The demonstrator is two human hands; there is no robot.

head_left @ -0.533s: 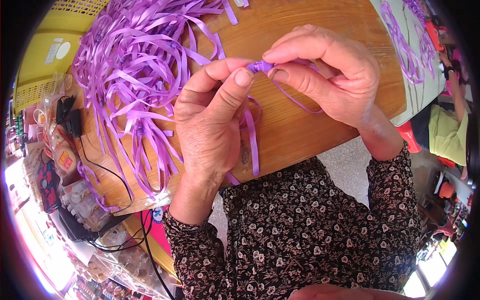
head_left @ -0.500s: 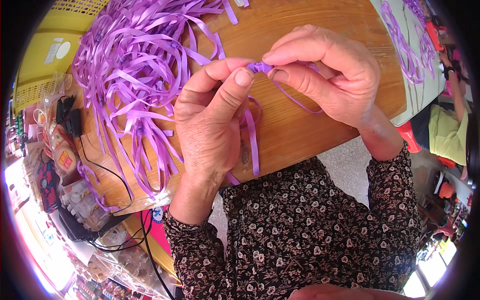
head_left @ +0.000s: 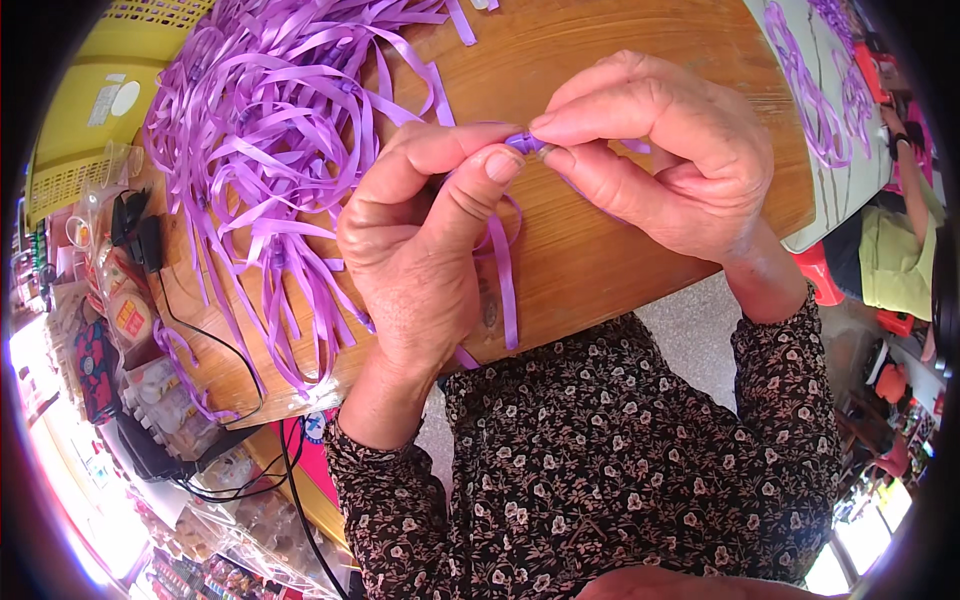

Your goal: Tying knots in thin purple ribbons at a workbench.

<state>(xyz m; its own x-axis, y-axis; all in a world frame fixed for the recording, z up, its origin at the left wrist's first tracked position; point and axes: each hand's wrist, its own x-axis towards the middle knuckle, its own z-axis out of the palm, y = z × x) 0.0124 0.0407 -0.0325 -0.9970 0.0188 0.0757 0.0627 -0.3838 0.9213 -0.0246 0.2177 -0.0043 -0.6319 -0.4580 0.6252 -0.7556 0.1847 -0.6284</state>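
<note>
Above the wooden table, both hands pinch one purple ribbon (head_left: 503, 280) at a small bunched or knotted spot. My left hand (head_left: 415, 230) grips its left side between thumb and forefinger. From the right, my right hand (head_left: 665, 150) pinches the other side, fingertips almost touching the left ones. A ribbon tail hangs below my left hand to the table's front edge, and a thin strand runs down behind my right thumb. The knot itself is mostly covered by fingertips. Left of the hands lies a large heap of purple ribbons (head_left: 270, 130).
A yellow plastic basket (head_left: 110, 120) stands at the far left, beside plastic bags (head_left: 165, 400) and a black cable (head_left: 205, 335). More purple ribbon loops (head_left: 810, 100) lie on a white marbled surface at the right. Another person in a yellow-green garment (head_left: 895, 260) is at the far right.
Both hands have shifted slightly to the right, and the fingertips cover more of the bunched spot. The strand below my right hand now hangs closer to the thumb.
</note>
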